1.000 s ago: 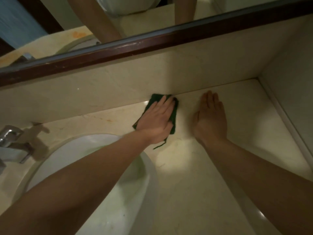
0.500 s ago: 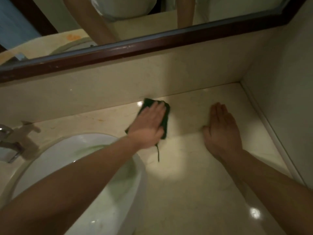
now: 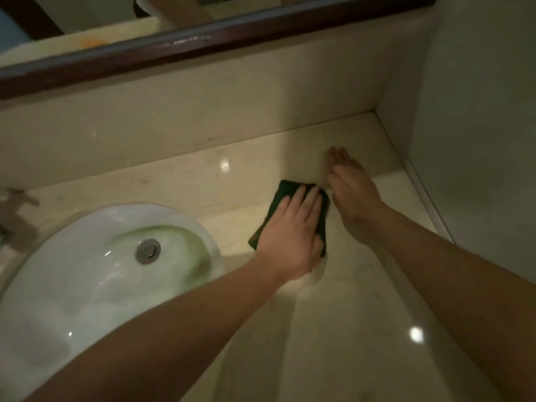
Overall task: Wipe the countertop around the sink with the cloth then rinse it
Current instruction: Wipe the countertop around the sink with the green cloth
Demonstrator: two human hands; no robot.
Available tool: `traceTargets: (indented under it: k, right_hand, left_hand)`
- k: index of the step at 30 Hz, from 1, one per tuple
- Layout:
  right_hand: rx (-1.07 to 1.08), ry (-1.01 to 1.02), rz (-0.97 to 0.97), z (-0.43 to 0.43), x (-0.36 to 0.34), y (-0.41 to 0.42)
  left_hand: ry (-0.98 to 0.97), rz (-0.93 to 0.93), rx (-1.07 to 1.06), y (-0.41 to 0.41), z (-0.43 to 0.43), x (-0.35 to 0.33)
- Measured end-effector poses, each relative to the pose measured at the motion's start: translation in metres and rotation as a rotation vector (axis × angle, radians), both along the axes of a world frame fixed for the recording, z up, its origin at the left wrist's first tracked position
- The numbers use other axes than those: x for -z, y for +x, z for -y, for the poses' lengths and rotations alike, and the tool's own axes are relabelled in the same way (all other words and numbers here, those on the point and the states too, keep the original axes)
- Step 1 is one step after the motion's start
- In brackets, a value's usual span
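Observation:
A dark green cloth (image 3: 285,193) lies flat on the cream marble countertop (image 3: 362,329), just right of the white oval sink (image 3: 72,285). My left hand (image 3: 293,230) presses palm-down on the cloth, fingers together, covering most of it. My right hand (image 3: 352,192) rests flat on the bare counter right beside the cloth, fingers pointing at the back wall, holding nothing. The sink bowl holds a metal drain plug (image 3: 148,250) and a greenish tint around it.
A blurred metal tap (image 3: 11,210) stands at the far left edge. The marble backsplash (image 3: 203,117) runs behind the counter under a dark wooden mirror frame (image 3: 203,39). A side wall (image 3: 478,140) closes the counter on the right.
My left hand has dragged the cloth from the backsplash toward the front of the counter, close beside my right hand. The view has shifted, showing the sink's drain.

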State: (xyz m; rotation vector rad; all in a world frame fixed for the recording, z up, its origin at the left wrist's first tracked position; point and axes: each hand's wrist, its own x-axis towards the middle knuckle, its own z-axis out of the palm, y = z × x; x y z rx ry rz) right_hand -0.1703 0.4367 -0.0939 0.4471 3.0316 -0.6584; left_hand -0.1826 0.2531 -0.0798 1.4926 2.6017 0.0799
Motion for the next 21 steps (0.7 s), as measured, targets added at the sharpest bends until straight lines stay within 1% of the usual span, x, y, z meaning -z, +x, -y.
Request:
traceTargets:
  k: [2, 3, 5, 6, 7, 8, 9, 10, 11, 13, 16, 17, 19, 21]
  right_hand:
    - [0.078, -0.069, 0.091, 0.004, -0.006, 0.001]
    - [0.104, -0.086, 0.094, 0.010, -0.009, 0.004]
    - [0.123, -0.097, 0.027, 0.038, -0.015, 0.024]
    - [0.121, -0.095, -0.011, 0.057, -0.018, 0.038]
    - [0.124, -0.097, -0.033, 0.077, -0.022, 0.053]
    - [0.129, -0.100, -0.032, 0.098, -0.025, 0.069]
    - [0.130, -0.092, -0.020, 0.119, -0.028, 0.083]
    - [0.120, -0.058, 0.006, 0.138, -0.029, 0.094]
    - [0.103, -0.004, 0.030, 0.156, -0.028, 0.103]
    - [0.084, 0.084, 0.077, 0.183, -0.021, 0.114]
    - [0.076, 0.108, 0.073, 0.195, -0.011, 0.114]
    - [0.049, 0.127, 0.064, 0.190, -0.009, 0.111]
    - [-0.002, 0.164, 0.077, 0.172, -0.010, 0.109]
    - [0.012, 0.192, 0.078, 0.142, -0.009, 0.110]
  left_hand:
    - [0.038, 0.055, -0.022, 0.047, 0.025, 0.001]
    - [0.026, 0.072, -0.027, 0.069, 0.036, 0.000]
    - [0.028, 0.116, -0.052, 0.093, 0.049, -0.002]
    - [0.091, 0.180, -0.068, 0.095, 0.051, -0.006]
    - [0.208, 0.303, -0.105, 0.092, 0.054, -0.013]
    - [0.337, 0.439, -0.175, 0.088, 0.060, -0.019]
    - [0.444, 0.511, -0.268, 0.085, 0.072, -0.022]
    - [0.507, 0.505, -0.364, 0.086, 0.086, -0.024]
    - [0.509, 0.429, -0.443, 0.091, 0.104, -0.024]
    - [0.401, 0.251, -0.515, 0.113, 0.138, -0.016]
    - [0.118, 0.151, -0.497, 0.140, 0.165, 0.002]
    - [0.066, 0.119, -0.484, 0.142, 0.167, 0.009]
    - [0.028, 0.092, -0.459, 0.143, 0.167, 0.014]
    - [0.036, 0.090, -0.442, 0.143, 0.168, 0.016]
